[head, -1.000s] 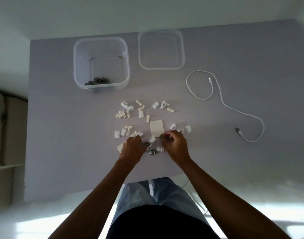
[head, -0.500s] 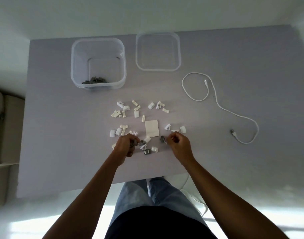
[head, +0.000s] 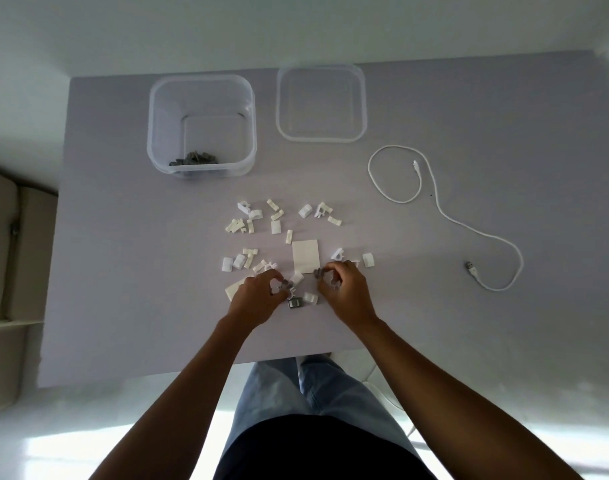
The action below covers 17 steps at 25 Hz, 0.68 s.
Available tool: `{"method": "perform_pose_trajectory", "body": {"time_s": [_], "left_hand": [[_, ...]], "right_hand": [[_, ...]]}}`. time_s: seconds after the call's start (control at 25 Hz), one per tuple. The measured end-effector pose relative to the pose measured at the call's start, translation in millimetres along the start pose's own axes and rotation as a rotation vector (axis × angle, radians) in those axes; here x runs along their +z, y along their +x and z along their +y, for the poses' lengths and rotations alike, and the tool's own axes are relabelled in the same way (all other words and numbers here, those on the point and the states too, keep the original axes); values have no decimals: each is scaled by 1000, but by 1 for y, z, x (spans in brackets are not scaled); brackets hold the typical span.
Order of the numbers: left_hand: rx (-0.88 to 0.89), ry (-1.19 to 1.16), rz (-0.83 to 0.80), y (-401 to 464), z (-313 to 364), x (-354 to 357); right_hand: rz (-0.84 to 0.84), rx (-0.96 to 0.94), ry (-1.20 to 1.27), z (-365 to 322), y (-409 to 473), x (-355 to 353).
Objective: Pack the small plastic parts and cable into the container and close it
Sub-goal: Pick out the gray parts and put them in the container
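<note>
While both your hands work the near pile | left hand (head: 258, 301) pinches small grey parts (head: 285, 285), right hand (head: 344, 289) too | container (head: 201, 124) open at bench's far edge, lid (head: 322, 103) beside | cable (head: 445, 216) loose, right.

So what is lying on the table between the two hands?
In the head view, between the left hand and the right hand lie a small dark part and two small white parts, on the table.

Left hand (head: 258, 301) and right hand (head: 344, 291) low, close together, fingers curled pinching.
</note>
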<state>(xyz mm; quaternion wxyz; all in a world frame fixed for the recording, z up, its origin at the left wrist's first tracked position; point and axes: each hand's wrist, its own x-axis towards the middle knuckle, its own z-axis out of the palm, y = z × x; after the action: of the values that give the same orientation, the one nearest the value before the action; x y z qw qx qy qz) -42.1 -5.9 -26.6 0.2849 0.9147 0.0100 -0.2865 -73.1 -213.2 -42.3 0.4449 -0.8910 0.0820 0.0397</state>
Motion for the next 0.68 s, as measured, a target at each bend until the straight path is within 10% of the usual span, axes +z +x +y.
{"method": "perform_pose_trajectory", "body": {"time_s": [0.2,0.32,0.48,0.68], "left_hand": [[18,-8,43,2,5,4],[18,-12,38,6,1,4],[119,-22,1,5,0,-1],[263,68,-81,5,-6,-3]], "right_hand": [[-152,581,1066,-26,-8,-12],[-239,592,1226,-33,-14,-18],[-214,530,885,-31,-13,-7],[-210,18,67,-18,-24,19]]}}
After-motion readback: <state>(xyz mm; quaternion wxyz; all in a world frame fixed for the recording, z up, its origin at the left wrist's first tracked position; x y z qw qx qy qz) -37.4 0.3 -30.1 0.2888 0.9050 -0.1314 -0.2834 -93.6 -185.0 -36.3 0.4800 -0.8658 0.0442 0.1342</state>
